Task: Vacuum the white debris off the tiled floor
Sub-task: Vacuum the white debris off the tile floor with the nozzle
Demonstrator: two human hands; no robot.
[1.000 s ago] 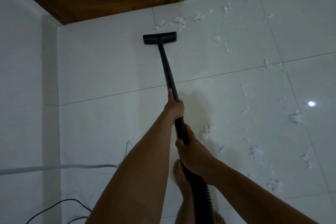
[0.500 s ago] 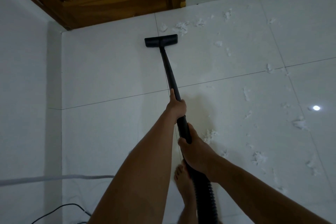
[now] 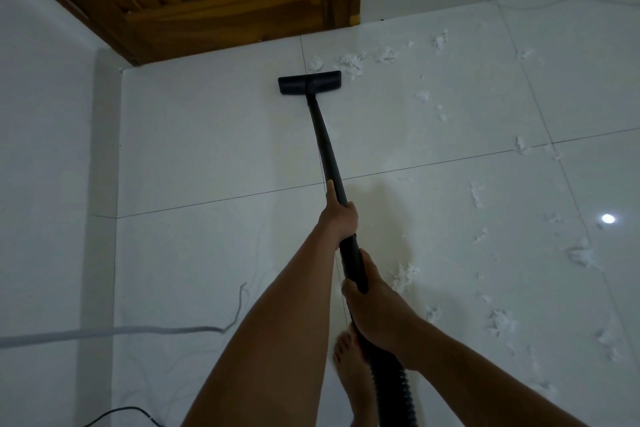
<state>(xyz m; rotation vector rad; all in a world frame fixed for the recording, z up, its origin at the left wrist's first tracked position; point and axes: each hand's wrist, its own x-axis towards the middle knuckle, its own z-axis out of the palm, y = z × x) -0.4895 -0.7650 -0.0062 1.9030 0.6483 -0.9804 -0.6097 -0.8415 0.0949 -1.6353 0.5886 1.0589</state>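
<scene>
- The left hand [image 3: 338,218] grips the black wand [image 3: 325,146] higher up, fingers curled round it and the forefinger laid straight along the tube.
- The right hand [image 3: 375,308] holds the wand lower down, thumb on top and fingers wrapped under, just above where the ribbed hose [image 3: 398,388] begins.
- The wand slants away from the person to the flat nozzle [image 3: 309,82], which sits on the tiled floor [image 3: 207,156] close to the wooden door [image 3: 221,0].
- White debris [image 3: 351,61] lies in tufts just past the nozzle's right end, along the door side.
- More scraps are scattered down the right part of the floor, well apart from the nozzle; one clump [image 3: 403,274] lies just right of the right hand in the picture.
- The tiles left of the wand show no scraps.
- A bare foot [image 3: 349,360] stands on the floor under the hose.
- A grey cable [image 3: 121,330] runs across the floor at the lower left, and a black cord [image 3: 114,414] curves near the bottom edge.
- A bright spot of light [image 3: 608,218] glints on a tile at the right.
</scene>
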